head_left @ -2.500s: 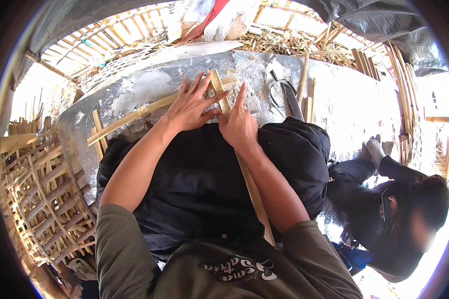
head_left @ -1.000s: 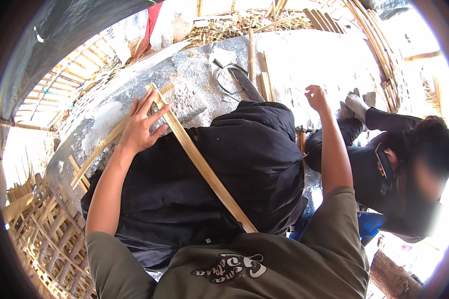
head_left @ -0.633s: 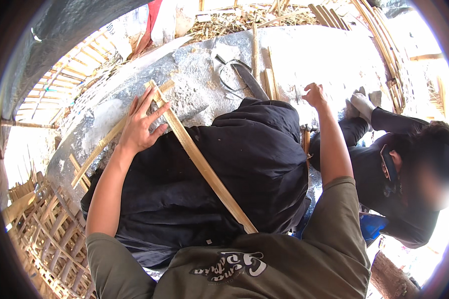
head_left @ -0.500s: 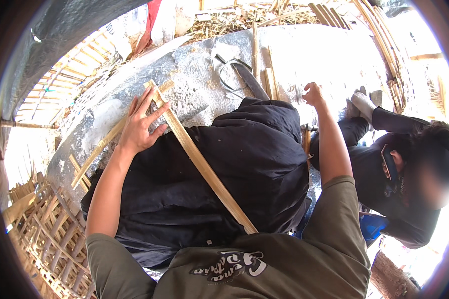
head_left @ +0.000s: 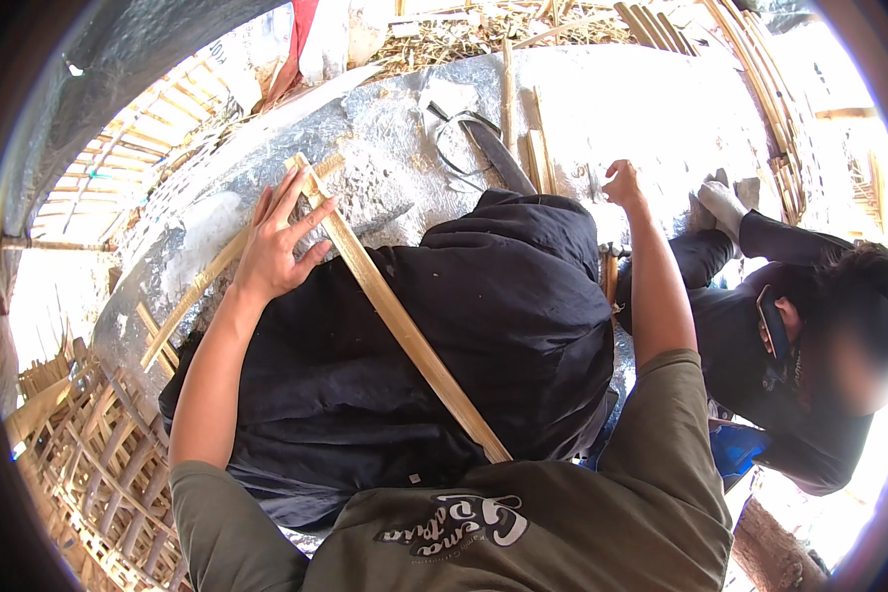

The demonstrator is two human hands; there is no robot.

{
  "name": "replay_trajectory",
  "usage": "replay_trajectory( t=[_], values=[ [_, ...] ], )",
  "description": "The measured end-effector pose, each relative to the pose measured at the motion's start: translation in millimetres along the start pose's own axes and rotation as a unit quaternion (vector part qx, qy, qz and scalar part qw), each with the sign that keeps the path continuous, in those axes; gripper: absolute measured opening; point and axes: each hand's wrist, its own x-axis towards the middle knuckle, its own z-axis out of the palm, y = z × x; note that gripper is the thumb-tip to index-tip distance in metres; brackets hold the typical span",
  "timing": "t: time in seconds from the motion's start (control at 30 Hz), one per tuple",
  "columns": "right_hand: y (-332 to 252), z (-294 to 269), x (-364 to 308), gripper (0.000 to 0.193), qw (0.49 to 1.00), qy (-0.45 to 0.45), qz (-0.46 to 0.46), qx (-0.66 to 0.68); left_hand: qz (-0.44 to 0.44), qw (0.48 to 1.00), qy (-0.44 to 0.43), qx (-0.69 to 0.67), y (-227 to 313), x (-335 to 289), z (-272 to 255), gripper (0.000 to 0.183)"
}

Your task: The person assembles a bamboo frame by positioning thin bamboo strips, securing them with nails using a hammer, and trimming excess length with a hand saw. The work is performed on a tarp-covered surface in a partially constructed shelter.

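Bamboo strip (head_left: 409, 331) slanting over black cloth (head_left: 316, 414) on the lap, left hand (head_left: 278, 247) at its far end.

The strip's far end lies over a second strip (head_left: 195, 294) that runs off to the left above the grey sheet (head_left: 385, 133); its near end meets the shirt (head_left: 562, 508). The left hand's fingers are spread, the fingertips at the crossing. The right hand (head_left: 624, 185) is raised well apart to the right, fingers curled; whether they pinch anything, I cannot tell. Beyond the knees lie a dark strap (head_left: 450, 148) and short strips (head_left: 539, 163). A co-worker (head_left: 730, 340) in dark clothes sits at the right, a phone (head_left: 772, 321) by the ear.
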Motion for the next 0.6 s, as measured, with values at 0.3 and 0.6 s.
replay_trajectory(
  t=[0.3,0.6],
  values=[
    [5,3,0,0.015,1.0,-0.003,0.006,0.01,0.001,1.0,0.006,-0.003,0,0,1,0.051],
    [-17,-13,-17,0.005,0.999,-0.013,0.016,0.038,-0.001,1.0,0.006,-0.003,-2,-1,1,0.051]
  ],
)
